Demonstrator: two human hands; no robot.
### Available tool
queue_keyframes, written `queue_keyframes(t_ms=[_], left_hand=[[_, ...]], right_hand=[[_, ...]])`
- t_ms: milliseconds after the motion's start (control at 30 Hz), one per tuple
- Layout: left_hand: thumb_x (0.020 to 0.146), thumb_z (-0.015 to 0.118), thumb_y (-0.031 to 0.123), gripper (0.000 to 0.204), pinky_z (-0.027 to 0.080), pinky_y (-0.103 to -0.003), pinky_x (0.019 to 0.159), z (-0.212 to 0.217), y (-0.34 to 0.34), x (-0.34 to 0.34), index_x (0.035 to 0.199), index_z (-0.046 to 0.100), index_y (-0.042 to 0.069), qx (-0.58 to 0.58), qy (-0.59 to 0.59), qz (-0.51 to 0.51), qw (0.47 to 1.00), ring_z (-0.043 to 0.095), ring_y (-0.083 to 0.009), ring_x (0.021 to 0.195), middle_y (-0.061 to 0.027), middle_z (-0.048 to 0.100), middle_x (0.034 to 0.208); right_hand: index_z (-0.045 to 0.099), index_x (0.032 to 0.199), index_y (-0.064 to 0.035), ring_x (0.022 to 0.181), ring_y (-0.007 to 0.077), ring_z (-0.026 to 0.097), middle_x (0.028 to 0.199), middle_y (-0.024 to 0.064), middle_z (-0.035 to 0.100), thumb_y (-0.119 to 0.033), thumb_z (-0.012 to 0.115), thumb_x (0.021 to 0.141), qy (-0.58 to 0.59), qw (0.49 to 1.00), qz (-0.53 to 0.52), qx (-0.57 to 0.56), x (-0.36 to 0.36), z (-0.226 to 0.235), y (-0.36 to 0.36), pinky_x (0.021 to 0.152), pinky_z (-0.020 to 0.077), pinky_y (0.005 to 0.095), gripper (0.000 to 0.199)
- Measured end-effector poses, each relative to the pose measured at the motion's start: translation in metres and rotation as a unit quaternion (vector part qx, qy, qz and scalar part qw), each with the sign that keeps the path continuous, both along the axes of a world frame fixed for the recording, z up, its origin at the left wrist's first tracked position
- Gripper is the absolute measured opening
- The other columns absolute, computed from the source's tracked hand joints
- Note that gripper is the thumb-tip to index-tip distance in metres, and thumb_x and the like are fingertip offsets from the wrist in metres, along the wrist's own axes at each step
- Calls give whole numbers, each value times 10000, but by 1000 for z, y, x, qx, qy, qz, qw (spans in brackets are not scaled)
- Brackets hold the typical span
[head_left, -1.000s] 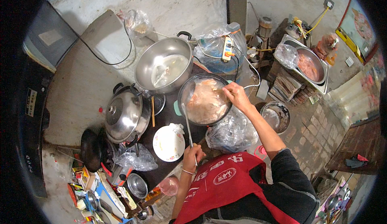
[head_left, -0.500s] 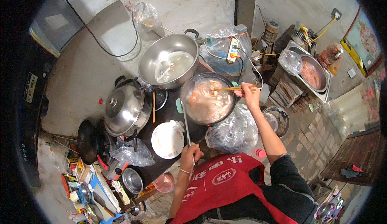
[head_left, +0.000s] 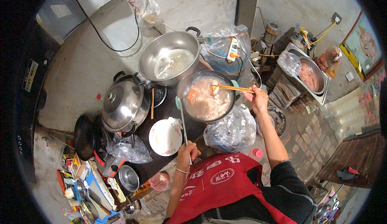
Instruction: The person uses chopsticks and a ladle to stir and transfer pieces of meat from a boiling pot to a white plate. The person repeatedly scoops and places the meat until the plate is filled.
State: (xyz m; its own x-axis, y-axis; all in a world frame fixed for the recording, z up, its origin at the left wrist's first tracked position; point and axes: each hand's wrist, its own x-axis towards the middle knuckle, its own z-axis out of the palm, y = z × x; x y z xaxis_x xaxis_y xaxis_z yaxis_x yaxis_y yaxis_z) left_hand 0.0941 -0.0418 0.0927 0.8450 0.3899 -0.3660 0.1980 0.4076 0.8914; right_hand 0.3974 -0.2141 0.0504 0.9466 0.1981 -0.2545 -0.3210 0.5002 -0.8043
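Rough, stained plaster (head_left: 201, 2) rises behind a smooth dark tabletop (head_left: 167, 110). On it sits the round black pot (head_left: 225, 113), full of soft, pale food pieces (head_left: 205, 107). The right hand (head_left: 258, 100) pinches slim wooden chopsticks (head_left: 238, 88), fingers nearly together; the left hand (head_left: 188, 153) curls closed round a thin metal handle (head_left: 183, 121) reaching the pot's left rim. Crinkled plastic (head_left: 229, 131) crowds the near side; a narrow dark strip lies bare between pot and white plate (head_left: 161, 139).

Stained pale walls (head_left: 193, 0); dark upright post (head_left: 247, 6); brick floor (head_left: 305, 138) at right.
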Motion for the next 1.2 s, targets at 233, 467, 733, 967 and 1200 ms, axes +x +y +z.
queue_keyframes(t_ms=[233,467,733,967,1200], left_hand=[[866,431,193,321,444,-295,617,-1,2,-11,557,396,112,8,-8,6,1000,349,-105,390,3,369,419],[862,476,194,316,456,-267,581,3,1,-18,565,408,109,15,-36,21,999,356,-84,386,14,379,422],[861,502,195,311,456,-272,581,0,2,-29,584,405,93,48,19,-18,999,360,-78,402,18,378,449],[856,497,171,275,455,-274,604,3,13,-52,606,420,85,-29,-45,19,998,368,-88,411,17,370,455],[860,465,202,298,456,-294,650,20,33,-93,589,413,90,-16,-92,103,990,361,-95,408,4,376,442]], right_hand=[[544,897,105,666,294,660,786,214,625,-144,577,859,-11,1000,8,6,-4,0,-1,575,581,314,254],[539,900,102,647,282,660,784,211,624,-139,574,860,-18,1000,7,11,-8,5,2,546,579,301,247],[546,891,99,605,259,656,757,195,628,-136,573,857,-63,995,8,-70,-20,11,10,513,569,282,239],[547,840,59,592,241,650,741,172,624,-158,565,871,-75,993,74,-57,-50,17,25,525,568,270,220],[580,921,102,625,244,661,731,190,636,-164,513,901,-76,959,254,-102,-161,23,119,543,566,287,274]])
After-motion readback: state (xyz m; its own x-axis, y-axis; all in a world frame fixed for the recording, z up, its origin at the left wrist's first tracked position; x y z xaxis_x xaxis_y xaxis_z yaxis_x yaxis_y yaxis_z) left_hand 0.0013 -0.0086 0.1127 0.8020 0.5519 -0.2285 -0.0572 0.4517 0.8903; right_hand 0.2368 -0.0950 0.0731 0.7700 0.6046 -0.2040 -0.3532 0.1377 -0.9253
